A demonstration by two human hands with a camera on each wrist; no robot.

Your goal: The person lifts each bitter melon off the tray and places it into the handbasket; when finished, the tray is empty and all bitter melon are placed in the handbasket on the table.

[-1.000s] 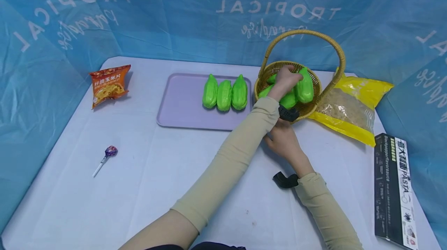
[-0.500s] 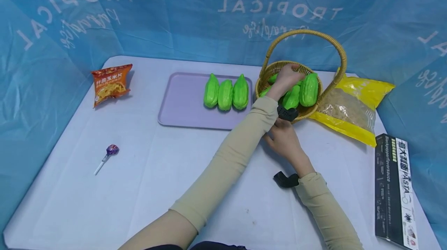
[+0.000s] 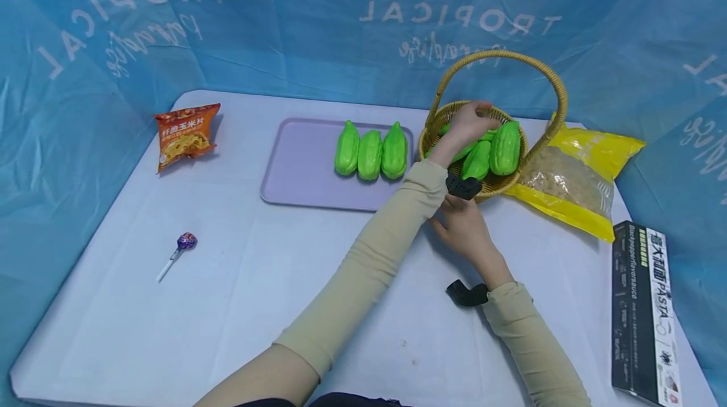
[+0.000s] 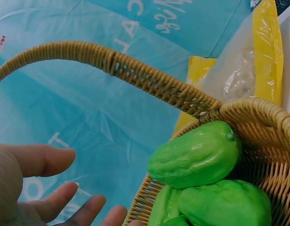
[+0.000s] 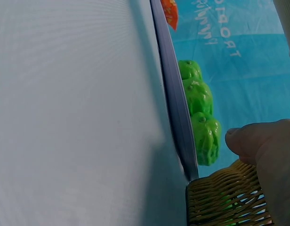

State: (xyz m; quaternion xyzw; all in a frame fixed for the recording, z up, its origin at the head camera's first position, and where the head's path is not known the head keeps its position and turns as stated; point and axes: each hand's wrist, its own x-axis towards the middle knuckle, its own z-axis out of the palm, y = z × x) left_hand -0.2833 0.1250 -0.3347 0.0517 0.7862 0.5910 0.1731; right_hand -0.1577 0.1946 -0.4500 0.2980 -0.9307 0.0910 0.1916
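My left hand (image 3: 467,125) is over the wicker basket (image 3: 492,190) in the head view. Its thumb and fingers are spread apart with nothing between them in the left wrist view. Several long, ribbed green fruits, shiny like plastic, lie in the basket; one green fruit (image 4: 196,155) rests at its right side. My right hand (image 3: 464,228) holds the basket's near side, its thumb (image 5: 251,136) beside the woven wall; its other fingers are mostly hidden under the left wrist's black camera mount. Three more green fruits (image 3: 370,155) stand in a row on the lilac tray (image 3: 301,164).
An orange snack bag (image 3: 187,135) stands at the back left, a lollipop (image 3: 185,241) nearer the front. Behind the basket's right side lies a yellow bag (image 3: 593,142). A black pasta box (image 3: 633,309) lies along the right edge. The tall basket handle (image 3: 500,55) arches over the opening.
The green fruit in my left hand has been lowered against the basket's right side and let go. The left hand has come away from it slightly leftward. The right hand stays at the basket.
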